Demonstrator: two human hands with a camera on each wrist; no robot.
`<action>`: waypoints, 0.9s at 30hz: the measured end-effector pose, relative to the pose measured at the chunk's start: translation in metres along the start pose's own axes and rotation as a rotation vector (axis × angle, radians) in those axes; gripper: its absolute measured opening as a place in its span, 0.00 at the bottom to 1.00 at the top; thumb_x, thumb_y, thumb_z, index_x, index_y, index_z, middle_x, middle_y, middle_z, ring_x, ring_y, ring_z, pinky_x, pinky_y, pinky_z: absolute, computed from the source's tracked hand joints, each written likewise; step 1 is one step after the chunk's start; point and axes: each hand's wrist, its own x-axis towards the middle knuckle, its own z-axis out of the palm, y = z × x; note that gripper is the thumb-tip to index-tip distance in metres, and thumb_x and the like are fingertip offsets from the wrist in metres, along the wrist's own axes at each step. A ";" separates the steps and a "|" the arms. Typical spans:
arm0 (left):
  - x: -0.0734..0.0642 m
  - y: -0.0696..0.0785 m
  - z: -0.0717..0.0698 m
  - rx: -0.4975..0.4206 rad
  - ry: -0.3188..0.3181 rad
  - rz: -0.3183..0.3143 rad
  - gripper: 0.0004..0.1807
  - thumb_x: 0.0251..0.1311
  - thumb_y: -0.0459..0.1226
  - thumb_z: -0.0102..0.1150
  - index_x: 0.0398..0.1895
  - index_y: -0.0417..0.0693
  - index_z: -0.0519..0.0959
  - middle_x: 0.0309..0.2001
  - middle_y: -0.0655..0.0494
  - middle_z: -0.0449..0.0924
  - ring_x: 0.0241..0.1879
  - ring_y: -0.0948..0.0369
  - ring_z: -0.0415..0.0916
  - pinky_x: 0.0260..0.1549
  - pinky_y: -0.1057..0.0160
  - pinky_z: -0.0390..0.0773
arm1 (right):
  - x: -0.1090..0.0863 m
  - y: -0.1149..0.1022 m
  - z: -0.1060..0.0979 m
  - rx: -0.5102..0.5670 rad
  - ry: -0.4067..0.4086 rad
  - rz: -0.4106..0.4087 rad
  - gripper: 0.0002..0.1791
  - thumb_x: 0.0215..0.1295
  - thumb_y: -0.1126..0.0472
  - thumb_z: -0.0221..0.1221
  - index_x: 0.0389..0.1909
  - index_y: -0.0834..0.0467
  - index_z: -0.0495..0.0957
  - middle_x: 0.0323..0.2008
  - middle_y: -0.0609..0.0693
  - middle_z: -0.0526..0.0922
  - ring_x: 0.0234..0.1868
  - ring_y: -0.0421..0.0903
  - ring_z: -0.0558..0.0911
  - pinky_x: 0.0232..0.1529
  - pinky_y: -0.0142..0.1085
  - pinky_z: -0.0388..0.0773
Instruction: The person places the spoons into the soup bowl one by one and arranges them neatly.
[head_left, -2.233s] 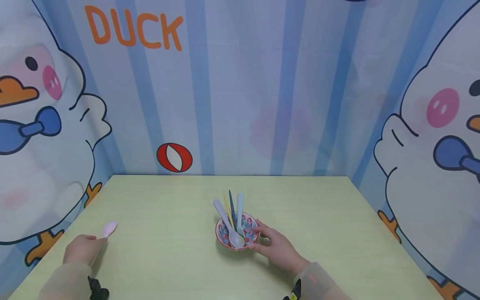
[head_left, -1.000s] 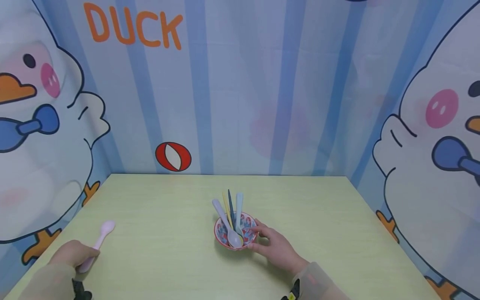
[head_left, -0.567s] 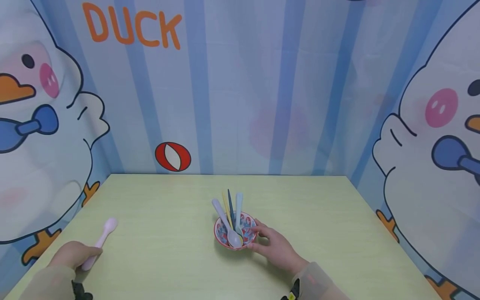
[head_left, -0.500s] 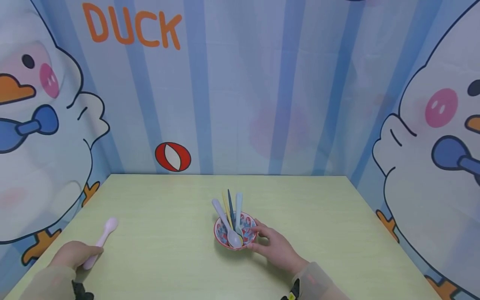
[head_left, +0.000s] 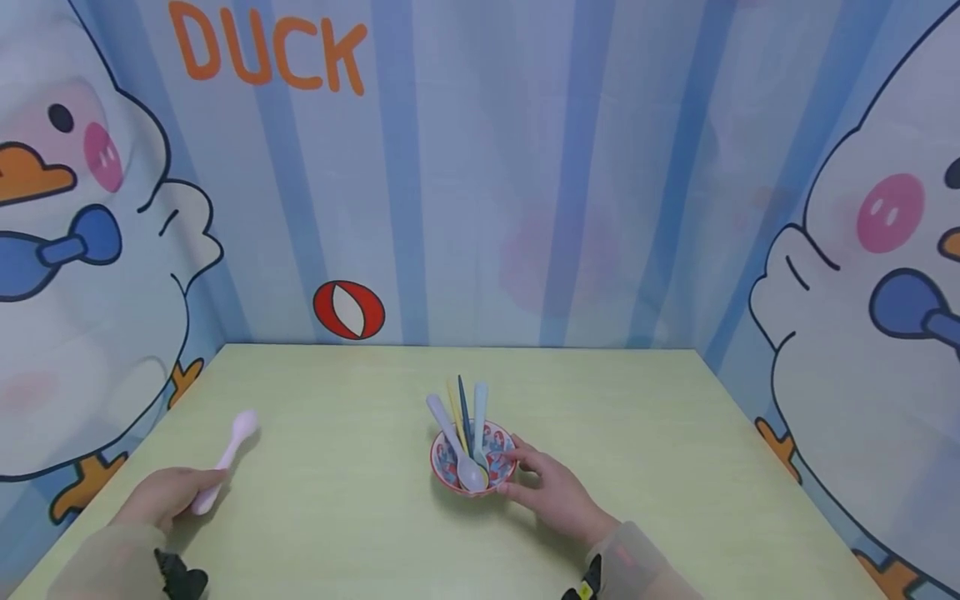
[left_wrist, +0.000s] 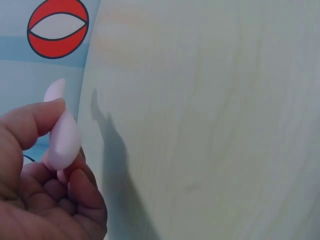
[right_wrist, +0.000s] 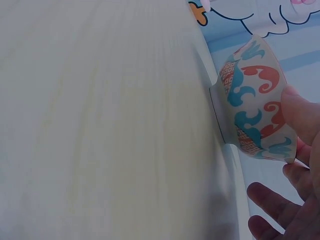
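Observation:
On the left side of the table, my left hand (head_left: 167,493) pinches a pale pink spoon (head_left: 228,454) between thumb and fingers. Its rounded bowl end points away from me, and a shadow falls on the tabletop beside it in the left wrist view. My right hand (head_left: 558,500) grips the rim of a small patterned bowl (right_wrist: 260,100) at the table's middle, thumb and finger on its right edge. Inside it lean a lavender spoon (head_left: 471,475), a light blue spoon (head_left: 480,408), a thin dark blue handle (head_left: 464,408) and a yellow handle (head_left: 453,400), whose lower ends are partly hidden.
The pale yellow table (head_left: 615,400) ends at a striped blue backdrop (head_left: 480,167) along its far edge. Duck-printed side panels (head_left: 840,350) border it left and right.
The left hand first drew back toward me with its hold shifting along the pink spoon, then moved forward and right with it. The right hand has stayed at the bowl.

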 end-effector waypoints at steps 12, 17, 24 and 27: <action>-0.021 0.023 0.018 -0.093 -0.136 0.192 0.35 0.63 0.46 0.61 0.57 0.23 0.64 0.35 0.52 0.72 0.35 0.57 0.67 0.36 0.61 0.71 | 0.000 0.000 0.001 0.004 -0.005 0.001 0.27 0.62 0.47 0.63 0.60 0.52 0.75 0.72 0.48 0.58 0.62 0.60 0.72 0.61 0.57 0.65; -0.029 0.036 0.031 -0.094 -0.157 0.233 0.32 0.64 0.46 0.59 0.56 0.24 0.66 0.34 0.52 0.71 0.34 0.57 0.67 0.36 0.60 0.71 | 0.001 0.001 0.000 0.008 -0.006 0.003 0.28 0.61 0.46 0.63 0.60 0.53 0.74 0.73 0.49 0.57 0.63 0.60 0.70 0.62 0.57 0.64; -0.040 0.047 0.048 -0.095 -0.180 0.293 0.32 0.63 0.46 0.60 0.56 0.25 0.68 0.35 0.52 0.72 0.34 0.57 0.67 0.35 0.60 0.71 | 0.002 0.003 0.001 -0.001 0.001 -0.005 0.27 0.61 0.46 0.64 0.59 0.53 0.75 0.72 0.49 0.58 0.62 0.59 0.71 0.61 0.56 0.65; -0.043 0.050 0.054 -0.102 -0.195 0.310 0.31 0.63 0.45 0.60 0.56 0.25 0.68 0.35 0.52 0.72 0.34 0.57 0.67 0.36 0.60 0.71 | 0.002 0.004 0.002 -0.006 0.004 -0.001 0.26 0.61 0.46 0.64 0.58 0.52 0.75 0.72 0.48 0.58 0.62 0.59 0.71 0.61 0.56 0.65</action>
